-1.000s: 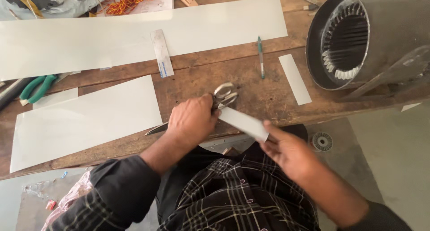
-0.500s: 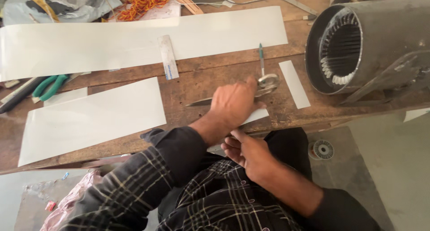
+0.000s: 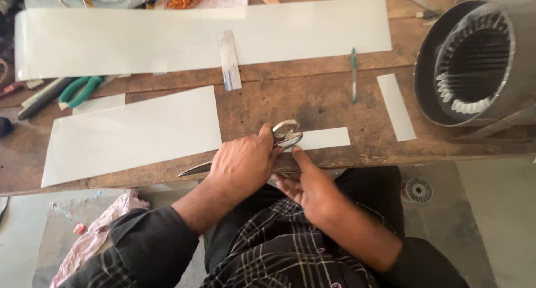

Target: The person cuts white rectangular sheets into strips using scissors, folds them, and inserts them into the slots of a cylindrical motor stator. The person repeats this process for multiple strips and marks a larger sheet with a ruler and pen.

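Note:
My left hand (image 3: 243,165) is closed around a pair of metal scissors (image 3: 285,134) at the front edge of the wooden bench (image 3: 312,101). The handles point away from me and the blade tip sticks out to the left. A short white strip (image 3: 326,138) lies flat on the bench just right of the scissor handles. My right hand (image 3: 310,187) sits below the bench edge, its index finger stretched up to touch the strip's near left end. It grips nothing that I can see.
A large white sheet (image 3: 134,134) lies at the left and a long white sheet (image 3: 167,36) across the back. Between them is a metal ruler (image 3: 229,59). A green pen (image 3: 353,73), another white strip (image 3: 396,106), a motor stator (image 3: 474,64) and green-handled pliers (image 3: 78,91) are also there.
The white strip was held in my right hand off the bench edge; now it lies on the bench. My left hand swung right with the scissors, then came back to the front edge.

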